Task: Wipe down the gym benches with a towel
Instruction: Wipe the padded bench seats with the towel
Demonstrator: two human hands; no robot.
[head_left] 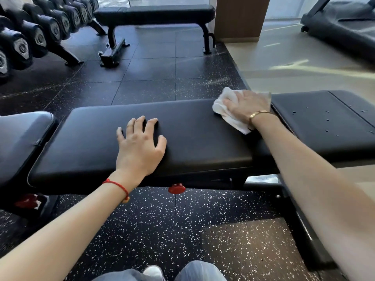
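Observation:
A black padded gym bench [194, 130] runs left to right in front of me. Its long pad lies in the middle, and a second pad section [324, 122] sits at the right. My left hand [140, 145] rests flat on the middle pad with its fingers spread. My right hand [246, 105] presses a white towel [225, 112] onto the pad's right end, near the gap between the two sections. The towel is crumpled under my palm and sticks out on the left and below.
Another bench pad [22, 138] adjoins at the left. A second flat bench [156, 13] stands across the speckled rubber floor [162, 224]. A dumbbell rack [40, 31] fills the far left. A treadmill [343, 27] and a wooden pillar [241, 17] are at the far right.

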